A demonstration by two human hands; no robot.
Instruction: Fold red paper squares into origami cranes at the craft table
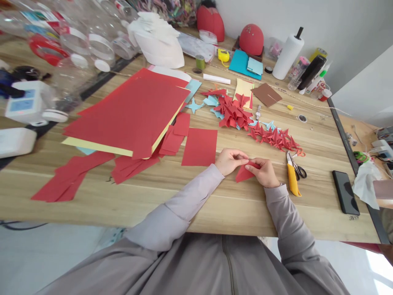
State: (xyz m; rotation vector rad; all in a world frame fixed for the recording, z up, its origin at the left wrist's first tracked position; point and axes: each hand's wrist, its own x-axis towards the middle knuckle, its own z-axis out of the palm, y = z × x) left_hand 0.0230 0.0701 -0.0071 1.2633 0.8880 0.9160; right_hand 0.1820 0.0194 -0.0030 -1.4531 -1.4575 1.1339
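A small piece of folded red paper (245, 174) is held between my two hands above the table. My left hand (231, 161) pinches its upper edge with thumb and forefinger. On the other side, my right hand (264, 172) grips it, thumb on top. Left of my hands lies a flat red paper sheet (199, 146). Beyond them are a heap of folded red paper shapes (235, 111) and a row of pointed red paper stars (274, 137). A yellow utility knife (293, 177) and scissors (299, 169) lie right of my right hand.
A large stack of red paper (132, 110) covers the table's left part, with cut red strips (72, 176) in front. A black phone (345, 192) lies near the right edge. Plastic bottles (101, 47) crowd the back left; a white paper roll (287, 56) stands at the back.
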